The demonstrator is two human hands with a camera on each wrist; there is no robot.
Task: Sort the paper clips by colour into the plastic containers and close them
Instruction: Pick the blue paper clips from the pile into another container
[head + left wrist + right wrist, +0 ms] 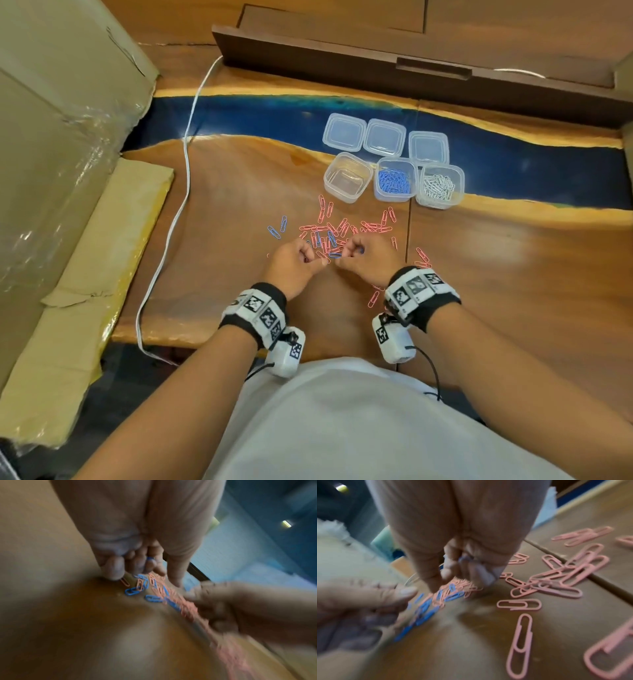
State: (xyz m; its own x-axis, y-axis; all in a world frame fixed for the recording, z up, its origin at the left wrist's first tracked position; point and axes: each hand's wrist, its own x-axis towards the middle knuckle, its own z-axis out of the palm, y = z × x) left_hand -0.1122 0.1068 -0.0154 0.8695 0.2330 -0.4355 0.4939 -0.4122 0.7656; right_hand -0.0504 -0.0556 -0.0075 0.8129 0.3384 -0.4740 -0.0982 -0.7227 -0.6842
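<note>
Both forearms reach forward, bare, each wrist strapped with a marker-covered band. The left hand (294, 261) and right hand (366, 255) sit close together, knuckles up, fingers curled down toward the surface.

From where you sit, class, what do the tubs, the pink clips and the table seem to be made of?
Tubs: clear plastic, see-through walls, slightly frosted.
Pink clips: probably wire with a matt coloured coating; even colour, no bare metal showing.
Table: glossy varnished wood with a blue band, likely resin; grain and reflections show.

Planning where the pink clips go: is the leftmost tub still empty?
Empty: the leftmost tub shows only clear plastic; its neighbours hold blue clips and white clips.
</note>
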